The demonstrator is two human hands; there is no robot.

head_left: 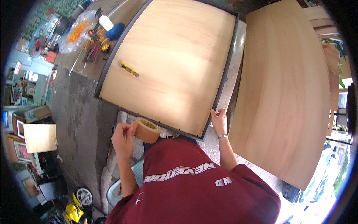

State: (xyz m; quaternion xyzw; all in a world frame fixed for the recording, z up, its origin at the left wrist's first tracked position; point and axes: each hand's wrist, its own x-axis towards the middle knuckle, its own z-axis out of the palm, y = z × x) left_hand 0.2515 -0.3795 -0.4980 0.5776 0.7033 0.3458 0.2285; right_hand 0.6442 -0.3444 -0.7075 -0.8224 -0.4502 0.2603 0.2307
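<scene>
A wide roll of brown packing tape is pinched at its left side between the thumb and fingers of my left hand. It hangs by the near edge of a large dark picture frame, which lies face down. Small dark tabs line the inner edge of that frame, around a pale plywood backing. My right hand, with a bracelet at the wrist, rests at the frame's near right corner. Its fingers are apart and one fingertip touches the dark rail. On the backing's left part lies a yellow and black utility knife.
A big plywood sheet leans at the right, beside a pale wooden board. A bag with orange cord, a white bottle and tools lie at the far left. A green chair stands near my left arm.
</scene>
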